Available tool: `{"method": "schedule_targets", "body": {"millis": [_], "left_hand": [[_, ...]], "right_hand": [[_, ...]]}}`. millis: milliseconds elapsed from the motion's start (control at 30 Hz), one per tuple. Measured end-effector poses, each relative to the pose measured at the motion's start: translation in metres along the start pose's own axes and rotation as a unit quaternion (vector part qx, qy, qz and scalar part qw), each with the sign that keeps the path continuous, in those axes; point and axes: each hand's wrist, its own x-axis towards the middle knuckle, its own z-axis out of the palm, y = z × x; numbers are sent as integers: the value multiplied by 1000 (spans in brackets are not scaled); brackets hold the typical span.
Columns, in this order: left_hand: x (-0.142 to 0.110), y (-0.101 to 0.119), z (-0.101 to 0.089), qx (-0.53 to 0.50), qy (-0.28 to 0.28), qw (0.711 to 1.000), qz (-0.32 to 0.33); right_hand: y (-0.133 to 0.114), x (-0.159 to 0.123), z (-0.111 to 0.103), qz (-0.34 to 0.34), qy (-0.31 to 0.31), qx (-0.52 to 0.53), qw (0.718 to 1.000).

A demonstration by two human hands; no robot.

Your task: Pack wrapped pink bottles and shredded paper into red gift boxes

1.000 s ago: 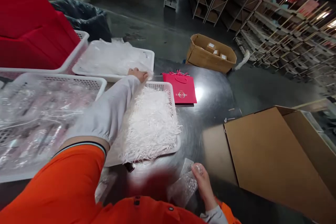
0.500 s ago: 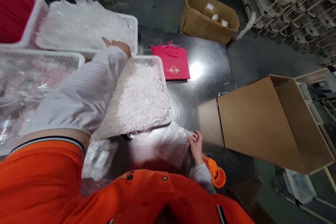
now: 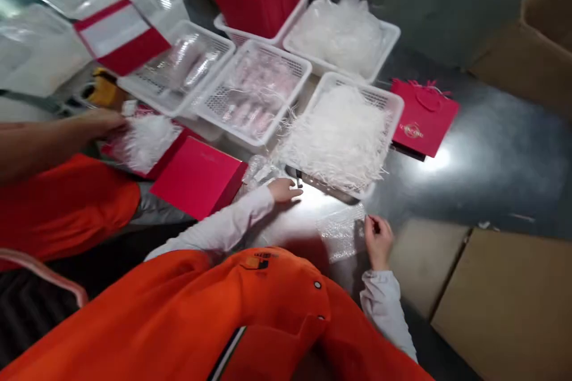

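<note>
The right hand pinches the bubble wrap by one edge on the table; the left hand is loosely spread — apparently a positioning step, next calling for a two-handed hold

A: Right hand?
B: Fingers curled at the right edge of clear bubble wrap; grip unclear.
A: Left hand?
B: Fingers extended, near white basket of paper shreds.
A: Around?
B: Red paper bags right of basket. Co-worker's hand far left, at white filling in red box.
</note>
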Motion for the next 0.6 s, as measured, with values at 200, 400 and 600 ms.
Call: {"method": "schedule_targets", "body": {"millis": [200,400,600], "left_hand": [[56,-4,73,-151,95,981,-78],[49,-9,86,-281,47,956,-65],[-26,-30,152,-476,-130,865,93]], "right_hand": [[-13,-77,36,-49,-279,-162,945],[5,-124,35,-35,-262,-174,949],[-14,-108,42,102,-219,-13,970]]}}
